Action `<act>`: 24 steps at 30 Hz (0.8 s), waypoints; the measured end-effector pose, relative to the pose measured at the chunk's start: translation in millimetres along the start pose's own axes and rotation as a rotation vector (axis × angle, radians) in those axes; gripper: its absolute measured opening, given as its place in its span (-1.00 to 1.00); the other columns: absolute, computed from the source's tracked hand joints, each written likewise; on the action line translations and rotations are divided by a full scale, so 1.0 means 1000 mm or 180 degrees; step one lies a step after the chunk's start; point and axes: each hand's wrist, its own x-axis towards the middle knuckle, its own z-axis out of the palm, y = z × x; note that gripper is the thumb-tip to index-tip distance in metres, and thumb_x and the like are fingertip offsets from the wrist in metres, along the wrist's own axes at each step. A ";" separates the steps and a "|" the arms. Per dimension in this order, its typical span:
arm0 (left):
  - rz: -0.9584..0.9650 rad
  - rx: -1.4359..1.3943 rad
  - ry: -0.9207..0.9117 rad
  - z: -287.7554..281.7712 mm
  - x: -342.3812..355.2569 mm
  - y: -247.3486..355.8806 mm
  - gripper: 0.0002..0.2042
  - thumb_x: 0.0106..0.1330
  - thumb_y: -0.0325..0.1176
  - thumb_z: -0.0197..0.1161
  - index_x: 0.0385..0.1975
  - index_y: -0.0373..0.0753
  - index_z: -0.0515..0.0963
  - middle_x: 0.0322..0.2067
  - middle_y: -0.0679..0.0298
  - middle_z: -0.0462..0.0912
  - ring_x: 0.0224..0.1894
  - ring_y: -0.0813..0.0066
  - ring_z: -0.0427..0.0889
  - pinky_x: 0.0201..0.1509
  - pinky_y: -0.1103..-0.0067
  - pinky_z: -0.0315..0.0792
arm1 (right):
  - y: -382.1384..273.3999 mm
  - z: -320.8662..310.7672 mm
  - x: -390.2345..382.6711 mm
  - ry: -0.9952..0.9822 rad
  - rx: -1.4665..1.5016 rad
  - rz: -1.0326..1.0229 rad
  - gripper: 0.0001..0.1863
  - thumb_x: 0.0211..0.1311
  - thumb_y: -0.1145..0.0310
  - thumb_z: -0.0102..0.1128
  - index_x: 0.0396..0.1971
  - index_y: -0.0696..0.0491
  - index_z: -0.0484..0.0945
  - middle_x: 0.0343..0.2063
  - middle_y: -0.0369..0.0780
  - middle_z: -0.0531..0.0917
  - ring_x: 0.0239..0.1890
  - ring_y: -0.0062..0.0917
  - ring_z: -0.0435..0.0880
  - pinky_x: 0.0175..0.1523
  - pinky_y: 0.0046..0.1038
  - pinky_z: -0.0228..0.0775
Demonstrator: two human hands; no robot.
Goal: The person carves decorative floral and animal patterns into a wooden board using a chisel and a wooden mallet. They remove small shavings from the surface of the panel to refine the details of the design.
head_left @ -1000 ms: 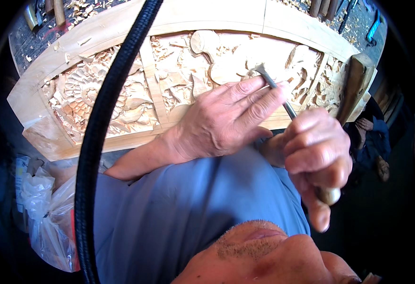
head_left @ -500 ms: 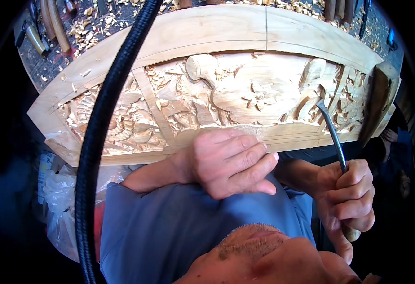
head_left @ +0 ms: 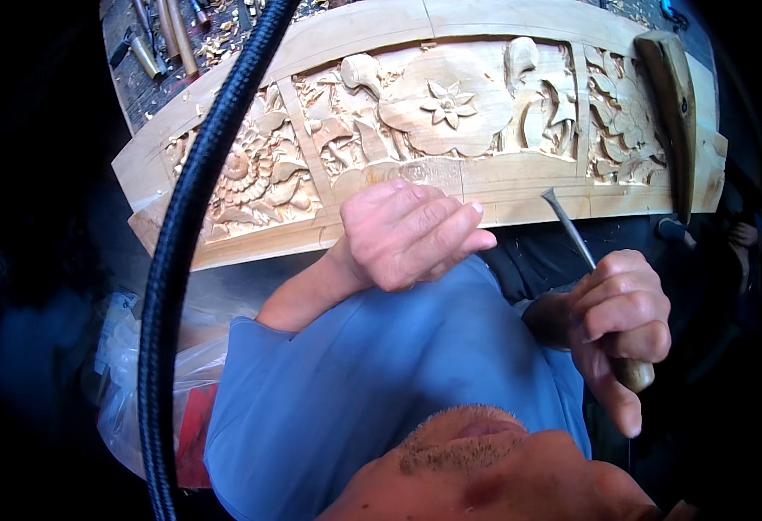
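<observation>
My right hand (head_left: 622,314) is closed around the wooden handle of a carving gouge (head_left: 572,230). The gouge's flared steel tip points up and away, over the near edge of a pale carved wooden panel (head_left: 520,178); whether it touches the wood I cannot tell. At that same edge, left of centre, my left hand (head_left: 411,233) is held with fingers stretched out side by side and nothing visible in it. The panel bears a raised flower (head_left: 448,105) in the middle, with leaves and scrolls in framed sections on both sides.
A dark wooden bar (head_left: 672,104) lies across the panel's right end. Tools with wooden handles (head_left: 181,39) and shavings lie on the bench at the far left. A black braided cable (head_left: 192,191) crosses the view. A clear plastic bag (head_left: 133,391) is at the lower left.
My right hand has drawn the gouge back from the carved relief to the panel's near edge. The view has shifted, and more of the carving shows. My left hand keeps its pose.
</observation>
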 end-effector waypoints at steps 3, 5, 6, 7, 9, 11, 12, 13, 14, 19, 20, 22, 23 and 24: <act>0.0147 -0.0034 0.0036 0.007 -0.008 0.020 -0.70 0.21 -0.27 0.56 -0.16 -0.25 0.66 -0.49 0.35 0.70 -0.51 0.48 0.68 -0.51 0.64 0.45 | -0.001 0.005 -0.022 0.0121 0.0215 -0.0019 -0.23 0.30 -0.52 0.00 -0.57 0.00 0.29 -0.66 -0.30 0.51 -0.82 -0.70 0.29 -0.69 -0.64 0.01; 0.0242 -0.0112 -0.0037 0.015 -0.014 0.032 -0.68 0.20 -0.25 0.56 -0.15 -0.26 0.67 -0.51 0.37 0.69 -0.53 0.50 0.67 -0.52 0.65 0.43 | -0.002 0.009 -0.032 0.0105 0.0356 0.0042 -0.24 0.33 -0.49 0.00 -0.57 0.00 0.29 -0.67 -0.30 0.51 -0.83 -0.69 0.29 -0.69 -0.64 0.01; 0.0274 -0.0191 -0.0107 0.018 -0.016 0.036 -0.67 0.20 -0.24 0.56 -0.14 -0.26 0.67 -0.52 0.37 0.67 -0.54 0.52 0.65 -0.53 0.65 0.41 | -0.002 0.015 -0.037 0.0197 0.0373 0.0025 -0.26 0.36 -0.46 -0.01 -0.57 0.00 0.29 -0.68 -0.29 0.52 -0.82 -0.69 0.31 -0.69 -0.63 0.02; 0.0304 -0.0263 -0.0177 0.020 -0.017 0.040 -0.66 0.20 -0.22 0.55 -0.13 -0.27 0.68 -0.53 0.38 0.66 -0.55 0.53 0.64 -0.54 0.66 0.39 | -0.003 0.019 -0.039 0.0178 0.0421 0.0024 -0.26 0.37 -0.45 -0.01 -0.57 0.00 0.29 -0.68 -0.29 0.52 -0.82 -0.69 0.31 -0.70 -0.63 0.02; 0.0357 -0.0212 -0.0278 0.025 -0.018 0.045 -0.63 0.17 -0.17 0.55 -0.13 -0.25 0.70 -0.62 0.44 0.51 -0.64 0.59 0.47 -0.60 0.64 0.27 | -0.006 0.024 -0.043 0.0137 0.0505 0.0028 -0.26 0.38 -0.45 -0.02 -0.56 0.00 0.29 -0.68 -0.29 0.52 -0.81 -0.69 0.31 -0.70 -0.62 0.02; 0.0367 -0.0177 -0.0319 0.029 -0.019 0.047 -0.64 0.14 -0.15 0.55 -0.17 -0.25 0.71 -0.67 0.46 0.39 -0.67 0.59 0.37 -0.61 0.61 0.25 | -0.009 0.027 -0.049 0.0167 0.0539 -0.0001 -0.26 0.38 -0.45 -0.04 -0.56 0.00 0.29 -0.68 -0.30 0.52 -0.81 -0.69 0.32 -0.70 -0.62 0.02; 0.0357 -0.0166 -0.0302 0.030 -0.018 0.049 -0.71 0.17 -0.24 0.49 -0.18 -0.23 0.72 -0.69 0.47 0.33 -0.67 0.60 0.36 -0.61 0.60 0.25 | -0.010 0.029 -0.051 0.0221 0.0568 -0.0020 -0.26 0.39 -0.45 -0.05 -0.56 0.00 0.29 -0.68 -0.30 0.52 -0.81 -0.69 0.32 -0.70 -0.62 0.02; 0.0395 -0.0083 -0.0319 0.030 -0.018 0.050 -0.74 0.17 -0.28 0.47 -0.18 -0.23 0.71 -0.69 0.47 0.33 -0.67 0.60 0.36 -0.61 0.60 0.25 | -0.011 0.030 -0.053 0.0273 0.0599 -0.0038 -0.26 0.39 -0.46 -0.06 -0.56 0.00 0.29 -0.68 -0.30 0.52 -0.82 -0.69 0.31 -0.70 -0.62 0.02; 0.0415 0.0007 -0.0332 0.030 -0.021 0.051 -0.76 0.17 -0.32 0.44 -0.18 -0.23 0.71 -0.69 0.46 0.33 -0.67 0.60 0.37 -0.61 0.60 0.26 | -0.011 0.029 -0.055 0.0266 0.0700 -0.0034 -0.26 0.39 -0.43 -0.03 -0.54 0.04 0.31 -0.67 -0.27 0.53 -0.80 -0.65 0.34 -0.69 -0.59 0.07; 0.0318 0.0357 -0.0066 0.021 -0.022 0.047 -0.76 0.15 -0.45 0.38 -0.16 -0.25 0.69 -0.68 0.45 0.40 -0.66 0.59 0.43 -0.62 0.60 0.26 | -0.018 0.031 -0.061 0.0727 0.0591 0.0245 -0.23 0.43 -0.41 -0.08 -0.45 0.14 0.36 -0.52 -0.12 0.58 -0.64 -0.46 0.55 -0.53 -0.48 0.40; 0.0335 0.0464 -0.0015 0.019 -0.024 0.042 -0.76 0.17 -0.45 0.40 -0.14 -0.26 0.68 -0.67 0.44 0.44 -0.67 0.60 0.44 -0.62 0.60 0.25 | -0.020 0.030 -0.064 0.0712 0.0685 0.0394 -0.21 0.43 -0.42 -0.16 -0.41 0.16 0.37 -0.42 -0.06 0.57 -0.47 -0.34 0.65 -0.34 -0.33 0.56; 0.0263 0.0616 -0.0034 0.010 -0.024 0.040 -0.77 0.18 -0.48 0.41 -0.15 -0.27 0.66 -0.64 0.42 0.52 -0.66 0.59 0.49 -0.62 0.61 0.26 | -0.024 0.032 -0.070 0.0928 0.0444 0.0869 -0.22 0.44 -0.40 -0.16 -0.40 0.17 0.39 -0.40 -0.04 0.58 -0.39 -0.33 0.67 -0.19 -0.26 0.61; 0.0242 0.0672 -0.0028 0.009 -0.027 0.037 -0.77 0.18 -0.49 0.41 -0.15 -0.27 0.65 -0.64 0.42 0.52 -0.65 0.58 0.49 -0.61 0.60 0.26 | -0.024 0.029 -0.072 0.0968 0.0346 0.1077 -0.24 0.47 -0.36 -0.12 -0.39 0.19 0.41 -0.38 -0.02 0.59 -0.37 -0.32 0.69 -0.14 -0.25 0.62; 0.0221 0.0728 -0.0022 0.009 -0.031 0.033 -0.76 0.18 -0.49 0.41 -0.14 -0.27 0.65 -0.64 0.41 0.52 -0.65 0.57 0.50 -0.61 0.60 0.27 | -0.024 0.028 -0.074 0.0946 0.0188 0.1253 -0.33 0.48 -0.23 -0.01 -0.38 0.21 0.44 -0.35 -0.01 0.61 -0.34 -0.32 0.69 -0.11 -0.27 0.61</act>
